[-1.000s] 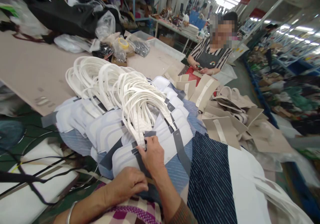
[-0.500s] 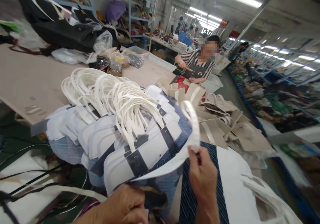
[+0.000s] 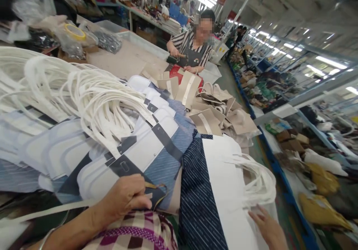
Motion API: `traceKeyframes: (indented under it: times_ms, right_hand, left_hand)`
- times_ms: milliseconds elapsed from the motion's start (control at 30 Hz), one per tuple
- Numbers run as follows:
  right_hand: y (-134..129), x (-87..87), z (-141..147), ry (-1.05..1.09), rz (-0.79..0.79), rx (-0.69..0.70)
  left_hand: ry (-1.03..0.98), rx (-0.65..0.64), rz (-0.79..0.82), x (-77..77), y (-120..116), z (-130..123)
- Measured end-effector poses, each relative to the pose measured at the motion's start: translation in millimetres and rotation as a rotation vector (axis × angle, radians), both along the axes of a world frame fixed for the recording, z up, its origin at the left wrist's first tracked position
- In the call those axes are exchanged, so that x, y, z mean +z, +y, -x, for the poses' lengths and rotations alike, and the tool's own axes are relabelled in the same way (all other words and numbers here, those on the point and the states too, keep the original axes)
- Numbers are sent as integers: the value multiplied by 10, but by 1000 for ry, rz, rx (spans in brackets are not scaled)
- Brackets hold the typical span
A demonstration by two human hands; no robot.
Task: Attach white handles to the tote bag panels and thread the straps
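My left hand [image 3: 127, 196] is closed in a pinch above my lap, at the near edge of the pile. A small pale tip shows at its fingers, and a thin brown-edged loop [image 3: 160, 196] lies just beyond; what it grips is unclear. My right hand [image 3: 265, 225], fingers stretched and apart, is beside a bundle of white strap handles [image 3: 260, 179]. These handles rest on a stack of white panels [image 3: 223, 175], next to dark navy striped fabric [image 3: 197, 190]. Left of it lie several layered white-and-blue bag panels [image 3: 165, 160] with dark tabs and many looped white handles [image 3: 103, 101].
Beige bag pieces [image 3: 207, 121] are heaped beyond the panels. A person in a striped top [image 3: 192, 47] works across the table with a tool. Yellow tape [image 3: 75, 32] and plastic bags lie at far left. A blue-edged rack [image 3: 285, 190] stands right.
My right hand has let go of the white strap and moved right and down to the handle bundle. My left hand stays closed near the pile. The view has swung right.
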State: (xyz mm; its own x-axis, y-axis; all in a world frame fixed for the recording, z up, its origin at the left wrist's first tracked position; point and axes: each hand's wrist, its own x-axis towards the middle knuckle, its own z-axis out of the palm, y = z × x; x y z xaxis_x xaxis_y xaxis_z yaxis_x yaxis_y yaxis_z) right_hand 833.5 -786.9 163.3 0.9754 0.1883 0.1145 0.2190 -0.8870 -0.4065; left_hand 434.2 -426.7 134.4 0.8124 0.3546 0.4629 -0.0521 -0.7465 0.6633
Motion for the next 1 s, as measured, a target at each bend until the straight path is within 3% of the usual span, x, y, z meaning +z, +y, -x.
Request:
traceKeyframes:
  times_ms: [67, 167, 233, 333, 400, 467, 600, 833, 900, 1000]
  right_hand:
    - [30, -96, 88, 43, 93, -69]
    - [560, -90, 647, 36, -36, 46]
    - [1112, -13, 1199, 195, -274, 391]
    - [1878, 108, 1964, 346, -398, 967]
    - [2197, 142, 2293, 336, -432, 1215]
    - [2357, 127, 2457, 299, -445, 1329]
    - [2452, 18, 2493, 265, -432, 1342]
    - [2640, -211, 2600, 207, -420, 1286]
    - [2728, -333, 2619, 327, -484, 1135]
    - [2892, -586, 2522, 600, -588, 754]
  left_hand:
    - [9, 17, -94, 46, 22, -47]
    - [40, 45, -234, 87, 36, -105]
    - [63, 35, -295, 103, 37, -127]
    - [82, 14, -329, 123, 44, -131]
    - [82, 8, -328, 128, 56, -113]
    - [87, 8, -318, 121, 71, -77]
    - [128, 43, -261, 52, 96, 34]
    - [202, 64, 57, -33, 145, 161]
    - [171, 88, 122, 2, 156, 166]
    - [89, 104, 149, 33, 179, 182]
